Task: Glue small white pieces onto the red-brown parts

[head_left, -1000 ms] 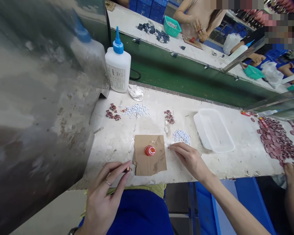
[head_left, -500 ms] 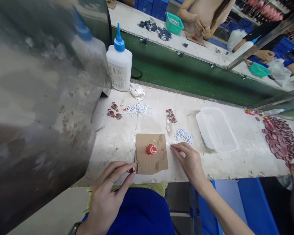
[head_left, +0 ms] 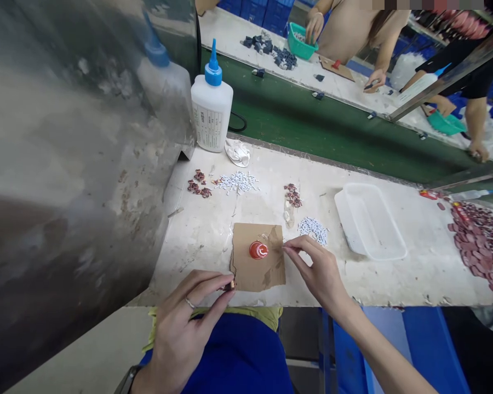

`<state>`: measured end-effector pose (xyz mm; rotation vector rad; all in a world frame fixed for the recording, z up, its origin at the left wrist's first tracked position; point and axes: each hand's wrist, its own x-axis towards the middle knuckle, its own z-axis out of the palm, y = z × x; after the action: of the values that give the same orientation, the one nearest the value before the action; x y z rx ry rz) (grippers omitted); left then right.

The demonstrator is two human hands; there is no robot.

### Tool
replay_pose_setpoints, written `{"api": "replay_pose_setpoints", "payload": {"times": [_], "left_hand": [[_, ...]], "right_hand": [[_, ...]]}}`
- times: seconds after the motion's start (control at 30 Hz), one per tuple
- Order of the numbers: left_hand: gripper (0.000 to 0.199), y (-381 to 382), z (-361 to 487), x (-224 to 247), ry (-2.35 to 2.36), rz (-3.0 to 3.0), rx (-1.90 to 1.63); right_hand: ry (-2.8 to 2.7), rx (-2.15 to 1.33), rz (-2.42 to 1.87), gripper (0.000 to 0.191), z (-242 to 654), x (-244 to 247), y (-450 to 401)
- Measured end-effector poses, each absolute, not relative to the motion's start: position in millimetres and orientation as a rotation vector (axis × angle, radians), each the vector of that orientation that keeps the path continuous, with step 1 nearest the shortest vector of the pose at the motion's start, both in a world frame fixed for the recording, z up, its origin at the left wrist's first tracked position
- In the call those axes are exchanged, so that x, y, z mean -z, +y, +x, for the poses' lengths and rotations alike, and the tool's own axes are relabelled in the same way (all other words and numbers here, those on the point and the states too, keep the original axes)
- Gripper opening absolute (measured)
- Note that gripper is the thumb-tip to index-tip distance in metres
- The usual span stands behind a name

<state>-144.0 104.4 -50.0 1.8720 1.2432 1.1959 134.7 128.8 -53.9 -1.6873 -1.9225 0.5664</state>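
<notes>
My left hand (head_left: pixel 189 320) pinches a small dark red piece (head_left: pixel 230 285) with a pale end at the lower left edge of a cardboard square (head_left: pixel 246 273). A round red cap-like object (head_left: pixel 258 250) stands on the cardboard. My right hand (head_left: pixel 318 268) has thumb and forefinger pressed together at the cardboard's right edge; what they hold is too small to make out. Small white-blue pieces (head_left: pixel 313 230) lie in a pile just behind my right hand. More such pieces (head_left: pixel 239 183) and small dark red pieces (head_left: pixel 199 185) are spread farther back on the left.
A white glue bottle (head_left: pixel 211 112) with a blue tip stands at the back left, beside a metal panel (head_left: pixel 86 164). A clear plastic tray (head_left: pixel 373 221) sits on the right, with reddish pieces (head_left: pixel 472 241) beyond it. People work behind the green divider (head_left: pixel 296 117).
My right hand has shifted slightly left relative to the table, reaching the cardboard's edge. My left hand still pinches its piece. Across the divider, a person's hand has moved into the green basket.
</notes>
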Motion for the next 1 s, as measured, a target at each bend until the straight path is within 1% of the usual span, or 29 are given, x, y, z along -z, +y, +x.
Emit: {"api": "replay_pose_setpoints", "payload": {"times": [0.1,0.23,0.37,0.53,0.8,1.0], "left_hand": [[0.025,104,-144,50,1.222,1.871,-1.191],[0.025,104,-145,53,1.212,1.867,-1.197],[0.026,104,-146,56,1.205,1.822,-1.178],[0.028,104,-146,55,1.202,1.727,-1.165],[0.02,108,-135,44,1.224,1.671,-1.152],[0.014,110,-125,32,1.118,1.675,-1.153]], "right_hand": [[-1.918,-0.66,-1.589,0.011,122,42,132],[-1.956,-0.706,-1.537,0.014,112,35,136],[-2.016,-0.682,-1.499,0.017,111,38,139],[-2.041,-0.666,-1.451,0.016,112,43,141],[-1.88,-0.691,-1.394,0.016,104,31,134],[-1.7,-0.894,-1.199,0.025,79,4,114]]}}
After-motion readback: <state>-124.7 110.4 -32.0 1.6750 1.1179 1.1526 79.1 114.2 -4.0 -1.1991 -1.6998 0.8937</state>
